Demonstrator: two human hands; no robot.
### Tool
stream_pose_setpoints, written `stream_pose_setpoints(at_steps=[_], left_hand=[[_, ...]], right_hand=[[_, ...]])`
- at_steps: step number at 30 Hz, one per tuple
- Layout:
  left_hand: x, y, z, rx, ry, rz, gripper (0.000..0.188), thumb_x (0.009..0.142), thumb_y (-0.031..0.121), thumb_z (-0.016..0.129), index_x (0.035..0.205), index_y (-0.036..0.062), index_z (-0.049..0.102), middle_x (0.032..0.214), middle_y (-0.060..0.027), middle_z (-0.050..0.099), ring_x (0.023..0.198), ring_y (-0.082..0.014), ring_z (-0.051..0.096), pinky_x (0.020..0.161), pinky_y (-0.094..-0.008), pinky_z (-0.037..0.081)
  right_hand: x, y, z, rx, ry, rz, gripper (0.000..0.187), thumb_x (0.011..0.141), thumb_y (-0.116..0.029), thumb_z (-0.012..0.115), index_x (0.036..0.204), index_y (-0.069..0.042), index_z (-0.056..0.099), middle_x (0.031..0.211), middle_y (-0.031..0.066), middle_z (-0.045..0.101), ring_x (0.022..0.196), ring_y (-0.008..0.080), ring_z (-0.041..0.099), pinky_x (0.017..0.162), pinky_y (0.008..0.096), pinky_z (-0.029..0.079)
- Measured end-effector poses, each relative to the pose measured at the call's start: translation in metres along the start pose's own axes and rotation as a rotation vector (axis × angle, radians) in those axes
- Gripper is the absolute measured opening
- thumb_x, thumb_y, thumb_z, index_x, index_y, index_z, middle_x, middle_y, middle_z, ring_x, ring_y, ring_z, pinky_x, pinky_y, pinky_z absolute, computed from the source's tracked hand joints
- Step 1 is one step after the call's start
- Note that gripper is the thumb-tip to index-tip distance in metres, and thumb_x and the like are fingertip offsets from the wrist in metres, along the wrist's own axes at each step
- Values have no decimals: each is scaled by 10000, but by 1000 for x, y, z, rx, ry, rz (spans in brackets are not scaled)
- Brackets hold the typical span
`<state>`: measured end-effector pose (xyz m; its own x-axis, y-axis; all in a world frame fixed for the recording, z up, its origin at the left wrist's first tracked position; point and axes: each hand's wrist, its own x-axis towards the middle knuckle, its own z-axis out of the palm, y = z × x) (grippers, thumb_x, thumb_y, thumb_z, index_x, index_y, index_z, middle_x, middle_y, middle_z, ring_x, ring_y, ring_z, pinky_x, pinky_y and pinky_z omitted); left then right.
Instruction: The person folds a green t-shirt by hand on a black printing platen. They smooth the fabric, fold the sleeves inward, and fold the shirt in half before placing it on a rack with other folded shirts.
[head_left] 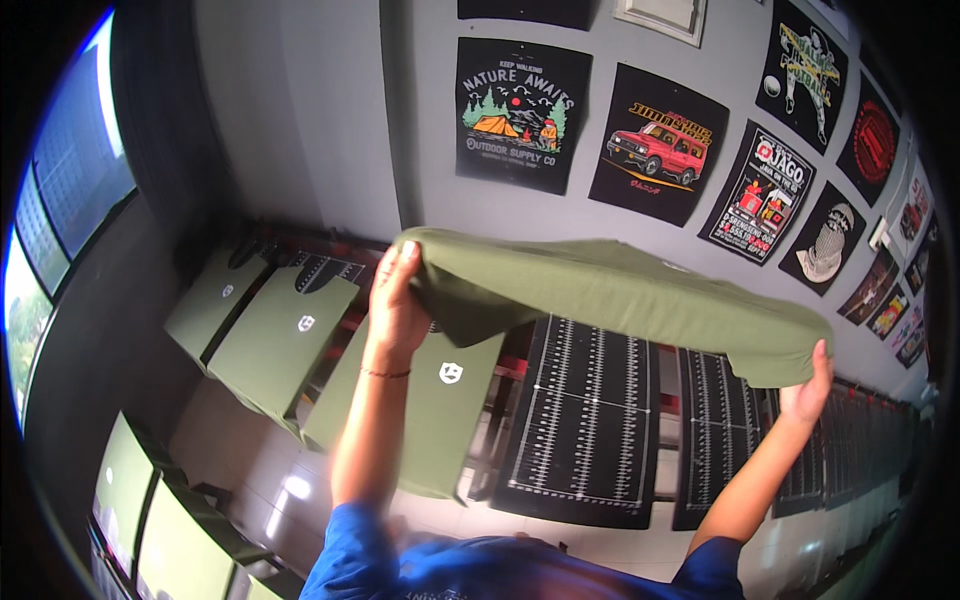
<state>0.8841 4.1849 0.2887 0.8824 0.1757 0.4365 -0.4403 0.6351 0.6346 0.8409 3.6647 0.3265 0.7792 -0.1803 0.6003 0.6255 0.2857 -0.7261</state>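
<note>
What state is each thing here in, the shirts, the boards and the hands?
Held green shirt: lifted, spread between both hands.
Left hand: gripping one shirt end.
Right hand: gripping the other end.
Shirts on boards: flat, white print up.
Black boards: bare.

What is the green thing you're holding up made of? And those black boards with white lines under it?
The green shirt looks like soft knit cloth, probably cotton: matte, and it sags and folds between the left hand and the right hand. The black boards look stiff and flat, with a smooth, slightly shiny face bearing white ruler lines; perhaps coated wood or metal, I cannot tell which.
</note>
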Motion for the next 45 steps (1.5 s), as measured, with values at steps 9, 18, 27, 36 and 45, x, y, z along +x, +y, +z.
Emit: stream_pose_setpoints(at_steps=[9, 18, 27, 36, 45], left_hand=[[33, 169, -123, 348, 45, 103, 233, 978, 228, 497, 1080, 44, 599, 979, -17, 639, 878, -79, 576, 794, -224, 454], [109, 158, -248, 418, 65, -193, 278, 964, 255, 519, 1045, 1, 601, 926, -33, 632, 836, -100, 571, 749, -257, 467], [88, 209, -231, 480, 29, -134, 263, 965, 241, 498, 1056, 21, 609, 926, -30, 646, 810, -99, 598, 748, -250, 477], [-132, 102, -434, 557, 241, -623, 269, 954, 228, 539, 1060, -9, 606, 1011, -34, 649, 935, -113, 562, 852, -257, 431], [-238, 96, -463, 601, 402, -809, 329, 958, 212, 523, 1186, -24, 535, 1073, -61, 620, 958, -125, 566, 855, -271, 441]], right_hand=[[-53, 21, 255, -580, 485, 43, 362, 898, -259, 621, 1130, 13, 565, 1036, 87, 617, 908, 149, 585, 807, 268, 455], [-22, 172, 319, -278, 290, 437, 320, 892, -246, 632, 1103, -8, 597, 1055, 93, 638, 986, 177, 595, 833, 325, 476], [-26, 120, 343, -440, 244, 374, 490, 839, -369, 676, 1115, 28, 594, 1060, 144, 640, 953, 206, 621, 860, 337, 467], [-291, 239, 300, -298, 336, 941, 432, 858, -244, 659, 1205, -9, 558, 1123, 108, 619, 1008, 216, 597, 896, 369, 462], [-405, 238, 272, -101, 159, 1193, 343, 935, -183, 518, 1185, 51, 540, 1087, 134, 624, 990, 218, 608, 856, 330, 468]])
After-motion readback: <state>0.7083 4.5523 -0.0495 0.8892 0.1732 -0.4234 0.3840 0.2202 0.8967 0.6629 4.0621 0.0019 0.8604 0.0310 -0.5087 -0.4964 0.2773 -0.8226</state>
